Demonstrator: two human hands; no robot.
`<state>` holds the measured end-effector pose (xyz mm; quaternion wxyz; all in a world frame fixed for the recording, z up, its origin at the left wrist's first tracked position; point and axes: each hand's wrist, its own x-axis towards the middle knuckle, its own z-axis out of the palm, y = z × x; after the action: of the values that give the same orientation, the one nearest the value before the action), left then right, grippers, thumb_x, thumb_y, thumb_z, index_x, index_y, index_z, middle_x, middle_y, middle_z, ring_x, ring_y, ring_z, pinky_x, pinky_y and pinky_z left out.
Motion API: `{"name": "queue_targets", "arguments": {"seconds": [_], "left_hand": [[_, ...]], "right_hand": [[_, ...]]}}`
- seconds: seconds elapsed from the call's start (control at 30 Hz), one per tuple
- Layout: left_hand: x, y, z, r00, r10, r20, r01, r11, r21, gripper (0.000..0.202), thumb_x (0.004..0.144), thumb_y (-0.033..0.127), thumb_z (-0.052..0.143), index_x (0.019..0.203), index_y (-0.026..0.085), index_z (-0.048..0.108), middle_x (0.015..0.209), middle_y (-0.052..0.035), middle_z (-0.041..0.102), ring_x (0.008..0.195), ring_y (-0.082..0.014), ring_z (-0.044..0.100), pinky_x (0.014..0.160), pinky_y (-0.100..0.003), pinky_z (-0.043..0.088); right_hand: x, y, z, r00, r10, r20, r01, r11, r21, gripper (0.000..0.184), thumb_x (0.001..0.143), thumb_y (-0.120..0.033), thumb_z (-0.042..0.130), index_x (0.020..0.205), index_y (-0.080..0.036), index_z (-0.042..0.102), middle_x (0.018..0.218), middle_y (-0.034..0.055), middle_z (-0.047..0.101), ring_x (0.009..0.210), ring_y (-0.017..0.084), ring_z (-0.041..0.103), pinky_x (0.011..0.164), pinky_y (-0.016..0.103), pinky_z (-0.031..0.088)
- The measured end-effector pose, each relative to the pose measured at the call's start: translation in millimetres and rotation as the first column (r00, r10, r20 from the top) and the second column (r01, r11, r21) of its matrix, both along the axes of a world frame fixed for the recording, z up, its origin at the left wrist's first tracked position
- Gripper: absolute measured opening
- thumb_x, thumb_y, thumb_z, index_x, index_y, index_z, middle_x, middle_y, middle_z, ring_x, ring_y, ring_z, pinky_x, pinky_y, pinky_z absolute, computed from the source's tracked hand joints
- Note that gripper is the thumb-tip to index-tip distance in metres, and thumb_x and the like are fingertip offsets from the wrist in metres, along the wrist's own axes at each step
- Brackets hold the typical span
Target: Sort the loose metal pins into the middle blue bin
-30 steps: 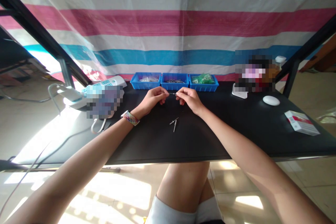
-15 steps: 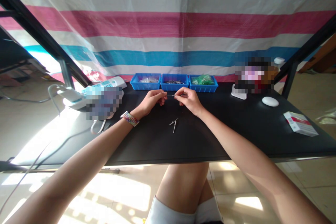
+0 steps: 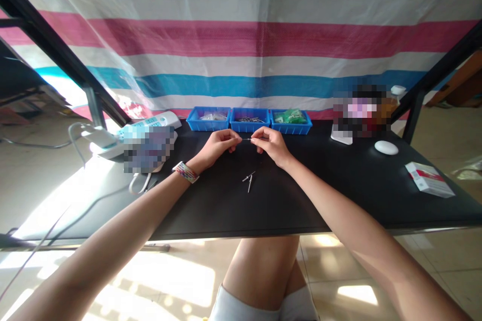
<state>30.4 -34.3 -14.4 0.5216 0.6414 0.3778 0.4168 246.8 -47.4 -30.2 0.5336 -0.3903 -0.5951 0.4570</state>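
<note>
Between my two hands a thin silver blind rivet (image 3: 246, 139) is held level, just in front of the blue bins. My left hand (image 3: 223, 144), below a patterned wristband, pinches its left end with thumb and fingertips. Its right end is pinched by my right hand (image 3: 270, 143); the fingertips hide both ends. Nearer to me, two similar rivets (image 3: 249, 182) lie close together on the black table (image 3: 211, 200). Behind the hands, the middle blue bin (image 3: 250, 127) contains several such metal pieces.
A left blue bin (image 3: 208, 124) holds clear bags, and a right blue bin (image 3: 291, 129) holds green packets. At left are a power strip (image 3: 165, 120) and cables. A white oval object (image 3: 386, 148) and a small box (image 3: 430, 179) lie at right.
The hands stay in nearly the same place, still pinching the rivet, with the fingers shifted slightly. The camera view has tilted a little; the table items look unmoved.
</note>
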Motion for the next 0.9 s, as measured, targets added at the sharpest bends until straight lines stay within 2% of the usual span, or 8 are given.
{"name": "queue_targets", "arguments": {"seconds": [0.53, 0.77, 0.9], "left_hand": [[2.8, -0.7, 0.5, 0.999, 0.018, 0.034, -0.018, 1.0, -0.006, 0.038, 0.067, 0.042, 0.092, 0.084, 0.016, 0.07, 0.073, 0.0006, 0.064, 0.06, -0.0104, 0.054, 0.058, -0.025, 0.042], [2.4, -1.2, 1.0, 0.999, 0.016, 0.046, -0.015, 1.0, -0.011, 0.037, 0.07, 0.041, 0.091, 0.088, 0.016, 0.069, 0.069, 0.002, 0.062, 0.058, -0.0105, 0.055, 0.058, -0.024, 0.043], [0.7, -1.4, 1.0, 0.994, 0.019, 0.109, -0.016, 0.999, -0.031, 0.032, 0.078, 0.039, 0.084, 0.092, 0.016, 0.067, 0.067, 0.002, 0.06, 0.059, -0.0117, 0.056, 0.058, -0.024, 0.044]], "right_hand": [[-0.3, -2.9, 4.6, 0.999, -0.016, 0.03, 0.016, 1.0, 0.002, 0.023, 0.072, -0.036, 0.08, 0.079, -0.019, 0.066, 0.077, -0.0016, 0.065, 0.053, 0.01, 0.058, 0.05, 0.025, 0.049], [-1.2, -5.0, 5.8, 0.999, -0.015, 0.031, 0.015, 1.0, 0.006, 0.019, 0.069, -0.031, 0.078, 0.077, -0.019, 0.065, 0.073, -0.0022, 0.064, 0.054, 0.012, 0.06, 0.051, 0.025, 0.048], [1.4, -3.4, 8.1, 0.995, -0.092, 0.032, 0.089, 0.994, 0.068, 0.016, 0.073, -0.031, 0.076, 0.076, -0.021, 0.064, 0.07, -0.002, 0.064, 0.056, 0.014, 0.061, 0.053, 0.027, 0.048]]}}
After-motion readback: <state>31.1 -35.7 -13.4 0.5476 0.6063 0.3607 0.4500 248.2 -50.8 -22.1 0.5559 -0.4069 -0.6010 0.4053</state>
